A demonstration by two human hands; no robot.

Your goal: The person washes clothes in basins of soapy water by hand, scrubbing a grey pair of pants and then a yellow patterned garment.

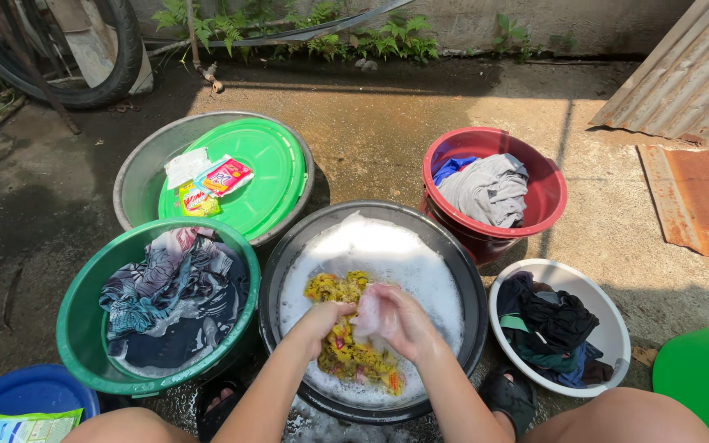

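Hands, left hand (324,318) and right hand (395,316), grip the yellow garment (346,344) over the sudsy basin (289,246); rubbing fold against fold, kept low, likely cleans best.

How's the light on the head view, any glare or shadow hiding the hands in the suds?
Head view: hard sun, the foam nearly blown out white; left hand and right hand sharp on the yellow cloth; deep shade at upper left; edges bowed by the wide lens.

Left hand (327,316) and right hand (394,318) are clenched, knuckles pressed together.
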